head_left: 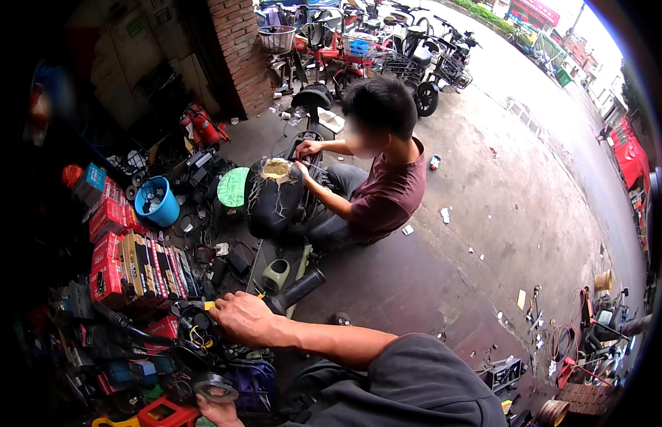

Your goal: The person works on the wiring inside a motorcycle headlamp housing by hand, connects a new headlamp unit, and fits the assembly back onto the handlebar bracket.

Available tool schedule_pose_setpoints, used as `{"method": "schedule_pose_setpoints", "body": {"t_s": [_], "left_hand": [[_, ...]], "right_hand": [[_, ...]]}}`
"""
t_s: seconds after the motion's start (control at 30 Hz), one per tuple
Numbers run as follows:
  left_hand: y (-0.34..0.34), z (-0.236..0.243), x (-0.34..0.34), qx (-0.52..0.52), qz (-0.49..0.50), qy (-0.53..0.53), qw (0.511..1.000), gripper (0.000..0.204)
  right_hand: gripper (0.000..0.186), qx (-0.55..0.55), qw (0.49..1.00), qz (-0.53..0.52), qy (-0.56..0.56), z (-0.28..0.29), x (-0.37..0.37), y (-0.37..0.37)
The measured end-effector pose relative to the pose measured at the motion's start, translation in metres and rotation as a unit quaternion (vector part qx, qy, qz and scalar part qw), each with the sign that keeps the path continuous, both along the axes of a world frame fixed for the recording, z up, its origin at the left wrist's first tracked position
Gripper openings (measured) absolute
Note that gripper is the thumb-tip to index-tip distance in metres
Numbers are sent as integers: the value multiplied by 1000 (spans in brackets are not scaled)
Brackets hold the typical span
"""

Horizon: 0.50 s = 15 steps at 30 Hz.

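My right hand (245, 319) reaches in from the right over a scooter's handlebar, fingers curled. Yellow bits show at both sides of the fist, so it seems closed on a slim yellow item, its kind hidden. Just beyond the hand is the black handlebar grip (304, 289). Left of the fist, loose coloured wires (198, 337) hang from the opened handlebar centre. At the lower edge my left hand (220, 411) is closed on a round part with a clear face and dark rim (215, 387), perhaps a lamp or gauge. Most of its fingers are hidden.
A co-worker (384, 181) crouches ahead beside a torn black scooter seat (275, 203). Left stand a blue bucket (157, 202), stacked boxes (114, 267) and fire extinguishers (203, 127). A red plastic crate (167, 413) lies near my left hand. Tools and parts (558, 349) litter the right floor.
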<state>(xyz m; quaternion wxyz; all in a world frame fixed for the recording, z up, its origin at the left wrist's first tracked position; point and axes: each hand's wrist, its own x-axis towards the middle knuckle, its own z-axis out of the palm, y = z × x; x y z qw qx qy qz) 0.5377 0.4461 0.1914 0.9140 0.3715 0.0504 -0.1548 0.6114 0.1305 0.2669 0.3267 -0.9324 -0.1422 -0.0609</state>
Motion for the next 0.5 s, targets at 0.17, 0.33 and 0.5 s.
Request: {"method": "schedule_pose_setpoints", "body": {"t_s": [0.17,0.33,0.5], "left_hand": [[20,-23,5,16,33,13,999,51],[20,-21,5,25,39,21,999,45],[20,-20,4,21,28,19,999,42]], "right_hand": [[30,8,1000,5,-5,-1,-1,-3],[29,17,1000,3,-23,-3,-1,-2],[29,22,1000,3,-8,3,-3,-4]]}}
